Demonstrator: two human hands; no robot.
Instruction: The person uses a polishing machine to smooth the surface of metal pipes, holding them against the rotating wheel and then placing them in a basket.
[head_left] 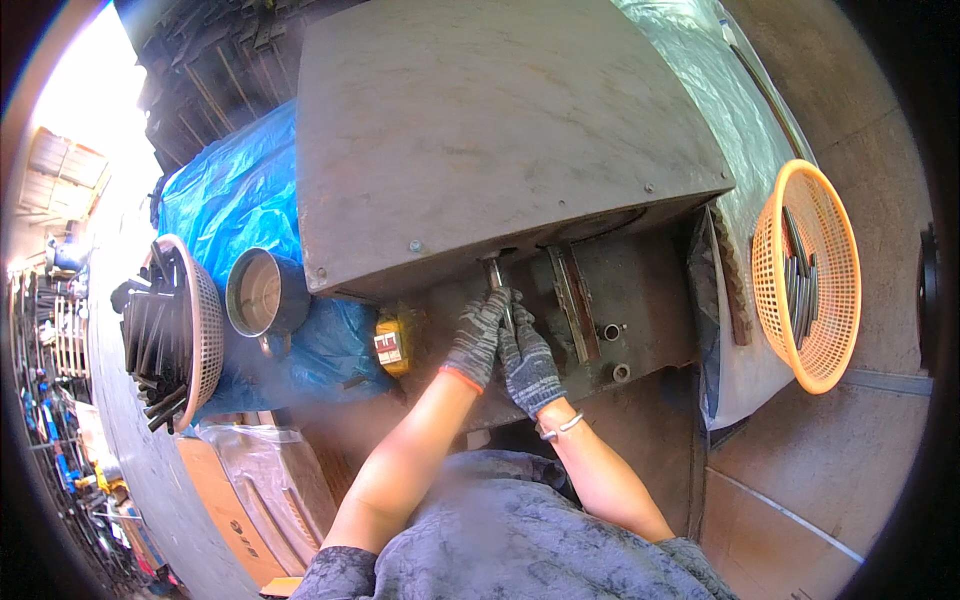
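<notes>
**Both gloved hands on a small metal piece under the machine's top plate**

At the middle of the view, the left hand (478, 338) and the right hand (527, 362), both in grey knit gloves, meet on a narrow metal piece (495, 273) that stands upright just under the front edge of the big grey machine plate (500, 130). The left hand is curled, its fingers wrapped near the lower end of the piece; the right hand lies just beside it at 4 o'clock, fingers folded and pressed against the same piece. How tightly either hand grips cannot be told, as the gloves hide the fingertips. A thin bracelet (560, 427) circles the right wrist.

The metal piece sits in a dark recess of the machine body (640, 300), with a vertical slotted rail (570, 300) just to its 3 o'clock side and two small round fittings (612, 331) farther the same way.

At 9 o'clock from the hands a yellow switch box (392, 343) lies on blue tarpaulin (235, 195), with a round metal tin (262, 292) next to it. Farther toward 9 o'clock a grey mesh basket (200, 330) holds a bundle of dark metal bars. Well apart at 3 o'clock, an orange plastic basket (825, 330) holds a few dark bars (797, 275). Clear plastic sheeting (700, 70) lies at 1 o'clock beside the plate.
</notes>
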